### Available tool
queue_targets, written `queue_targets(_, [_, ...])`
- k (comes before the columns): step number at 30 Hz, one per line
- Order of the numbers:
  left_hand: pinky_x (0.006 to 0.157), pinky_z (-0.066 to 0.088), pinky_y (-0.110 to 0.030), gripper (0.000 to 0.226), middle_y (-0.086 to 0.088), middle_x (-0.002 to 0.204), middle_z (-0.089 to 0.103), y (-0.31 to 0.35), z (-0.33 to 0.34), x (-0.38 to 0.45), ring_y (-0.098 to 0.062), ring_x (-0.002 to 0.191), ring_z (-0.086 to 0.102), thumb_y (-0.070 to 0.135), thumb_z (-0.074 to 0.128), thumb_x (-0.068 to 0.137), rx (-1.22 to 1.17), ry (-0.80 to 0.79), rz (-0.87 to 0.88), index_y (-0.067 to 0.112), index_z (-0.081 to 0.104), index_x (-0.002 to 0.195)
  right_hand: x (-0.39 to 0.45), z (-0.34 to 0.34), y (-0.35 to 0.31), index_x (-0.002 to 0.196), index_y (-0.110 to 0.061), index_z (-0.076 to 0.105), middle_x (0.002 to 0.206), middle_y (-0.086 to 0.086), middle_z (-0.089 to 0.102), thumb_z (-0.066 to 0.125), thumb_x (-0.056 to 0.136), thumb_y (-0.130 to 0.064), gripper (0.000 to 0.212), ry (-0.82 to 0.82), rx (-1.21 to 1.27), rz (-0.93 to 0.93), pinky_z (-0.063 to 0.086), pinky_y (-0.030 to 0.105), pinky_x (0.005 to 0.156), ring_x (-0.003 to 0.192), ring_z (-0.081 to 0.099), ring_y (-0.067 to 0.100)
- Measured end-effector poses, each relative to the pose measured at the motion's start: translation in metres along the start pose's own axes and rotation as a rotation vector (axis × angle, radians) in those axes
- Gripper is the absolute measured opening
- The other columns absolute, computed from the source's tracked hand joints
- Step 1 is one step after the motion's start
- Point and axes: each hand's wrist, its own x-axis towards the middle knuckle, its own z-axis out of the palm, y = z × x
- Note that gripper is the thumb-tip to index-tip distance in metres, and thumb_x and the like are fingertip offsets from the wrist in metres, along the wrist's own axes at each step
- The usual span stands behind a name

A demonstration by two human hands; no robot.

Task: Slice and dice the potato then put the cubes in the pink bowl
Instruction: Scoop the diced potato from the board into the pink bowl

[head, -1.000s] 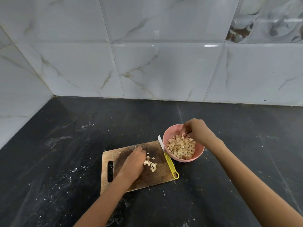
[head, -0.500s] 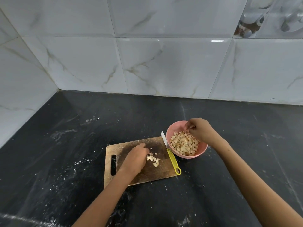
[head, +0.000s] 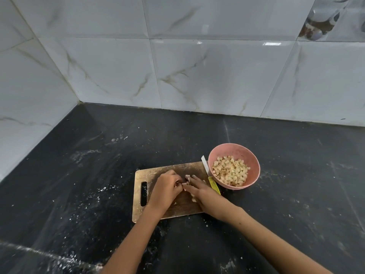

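Right hand [head: 199, 189] now off pink bowl [head: 250, 155], flat on board [head: 142, 175]; left grip [head: 166, 187] curled, contents unclear.

I see a soft, even light from above, without strong shadows. Small bright glare spots sit on the glossy white marble wall tiles [head: 197, 76], near the top right. The matte black stone counter [head: 296, 184] looks dim and takes most detail away. The wide lens bends the tile lines at the edges. My two hands show light blur, and the picture corners are less sharp than the centre.
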Motion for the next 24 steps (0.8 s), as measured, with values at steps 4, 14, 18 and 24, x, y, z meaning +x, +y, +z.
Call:
queue_targets(4, [0.075, 0.037, 0.0, 0.026, 0.005, 0.098, 0.058, -0.005, -0.004, -0.001, -0.001, 0.085, 0.052, 0.009, 0.065, 0.09, -0.025, -0.045, -0.04, 0.011, 0.069, 0.115, -0.008, 0.011, 0.002, 0.137, -0.016, 0.052, 0.15, 0.014, 0.036, 0.061, 0.088, 0.002, 0.053, 0.191, -0.11, -0.086, 0.027, 0.027, 0.111, 0.141, 0.032, 0.028])
queue_targets(14, [0.082, 0.046, -0.02, 0.024, 0.002, 0.105, 0.056, 0.001, -0.004, 0.001, -0.012, 0.093, 0.057, 0.011, 0.064, 0.09, 0.133, -0.171, 0.013, 0.017, 0.071, 0.111, 0.023, -0.013, -0.014, 0.099, -0.013, 0.067, 0.108, 0.004, 0.062, 0.054, 0.088, 0.004, 0.024, 0.348, 0.094, 0.224, 0.048, 0.027, 0.085, 0.1, 0.058, 0.018])
queue_targets(18, [0.077, 0.046, -0.02, 0.016, 0.001, 0.101, 0.058, 0.011, -0.005, 0.003, -0.013, 0.09, 0.057, 0.013, 0.07, 0.084, 0.128, -0.147, -0.035, 0.015, 0.071, 0.1, 0.026, -0.036, -0.015, 0.085, -0.013, 0.072, 0.093, 0.0, 0.069, 0.063, 0.084, 0.004, 0.019, 0.358, 0.387, 0.259, 0.049, 0.024, 0.085, 0.089, 0.061, 0.01])
queue_targets(24, [0.071, 0.048, -0.021, 0.008, 0.001, 0.09, 0.058, 0.019, -0.005, 0.007, -0.01, 0.078, 0.055, 0.012, 0.075, 0.077, 0.107, -0.148, -0.117, 0.012, 0.069, 0.083, 0.008, -0.082, -0.011, 0.088, -0.014, 0.071, 0.092, 0.008, 0.068, 0.07, 0.085, -0.006, 0.008, 0.26, 0.757, 0.335, 0.057, 0.022, 0.072, 0.08, 0.066, 0.011])
